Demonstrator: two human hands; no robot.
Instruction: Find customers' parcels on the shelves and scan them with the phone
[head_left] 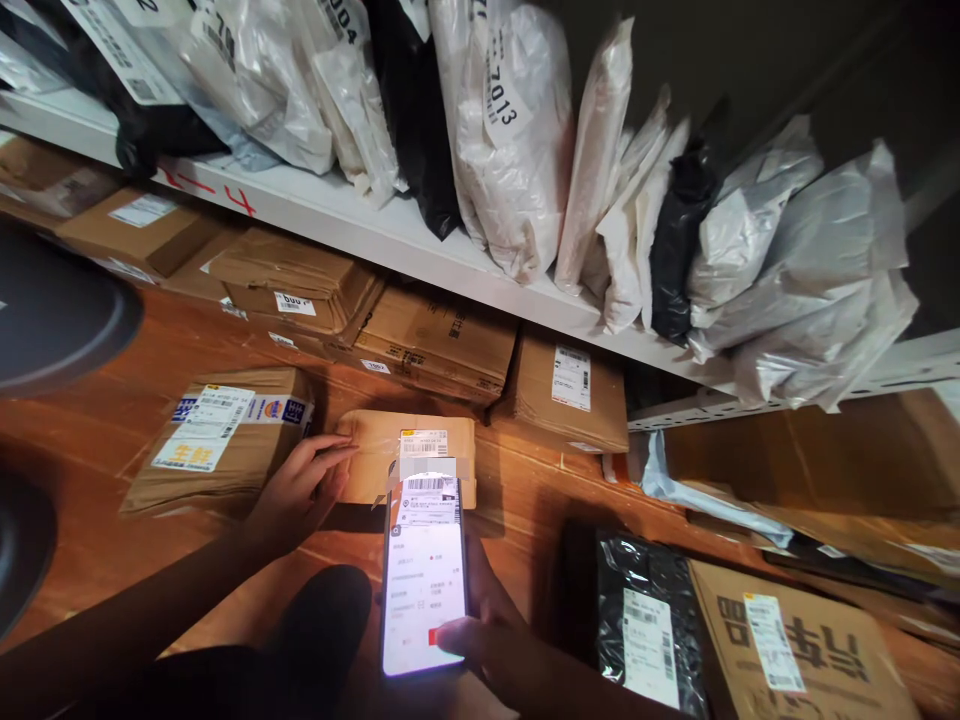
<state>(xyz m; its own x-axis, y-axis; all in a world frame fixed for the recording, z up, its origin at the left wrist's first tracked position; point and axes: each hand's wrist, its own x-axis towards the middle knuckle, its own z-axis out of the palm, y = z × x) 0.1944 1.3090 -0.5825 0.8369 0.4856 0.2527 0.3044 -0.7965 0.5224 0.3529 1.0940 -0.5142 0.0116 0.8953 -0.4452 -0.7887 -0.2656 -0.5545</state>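
Note:
My right hand (487, 630) is closed around a smartphone (424, 590), its thumb over a red button on the lit screen. The screen shows a shipping label at the top and lines of text below. Beyond the phone is a flat brown cardboard parcel (367, 450) with a white shipping label (425, 440), partly covered by the phone's top. My left hand (300, 495) grips this parcel at its left end, fingers along the near corner; the thumb is mostly hidden. Left of that hand, a larger taped carton (247, 420) with a label rests on the wooden floor.
A white shelf (360, 225) crosses the view, bearing several white and black plastic mailers (517, 150). Cardboard boxes (442, 335) line the floor beneath it. At lower right stand a black wrapped parcel (649, 620) and a printed carton (810, 640). A dark rounded object (60, 310) is at left.

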